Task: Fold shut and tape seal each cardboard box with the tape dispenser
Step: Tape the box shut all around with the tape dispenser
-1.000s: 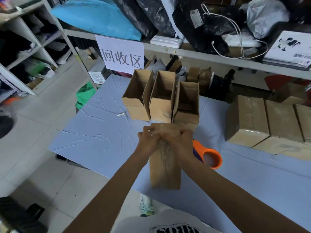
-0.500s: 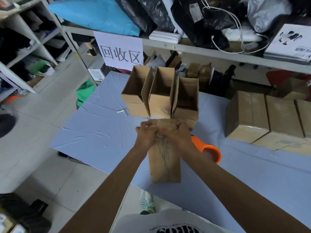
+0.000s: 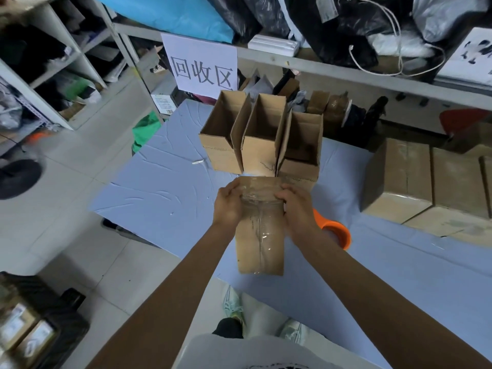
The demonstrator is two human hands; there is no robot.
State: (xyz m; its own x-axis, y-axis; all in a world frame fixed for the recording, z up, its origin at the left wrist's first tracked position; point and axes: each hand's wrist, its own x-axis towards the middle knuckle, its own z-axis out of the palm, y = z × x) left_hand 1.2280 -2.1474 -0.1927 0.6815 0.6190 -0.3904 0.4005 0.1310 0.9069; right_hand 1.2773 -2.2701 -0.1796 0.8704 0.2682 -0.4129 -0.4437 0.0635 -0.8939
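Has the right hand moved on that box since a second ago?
Yes: the right hand slid rightward from the middle of the taped box to its right edge.

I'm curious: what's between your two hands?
The taped brown cardboard box, gripped by left hand and right hand; the head view shows it.

head-worn view | faces forward-down | close above table (image 3: 149,187)

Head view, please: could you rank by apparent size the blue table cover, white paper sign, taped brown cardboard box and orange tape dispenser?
1. Blue table cover, clearly largest.
2. Taped brown cardboard box and white paper sign look alike; the box is nearer the camera, so I leave them unranked.
3. Orange tape dispenser, smallest, though partly hidden.
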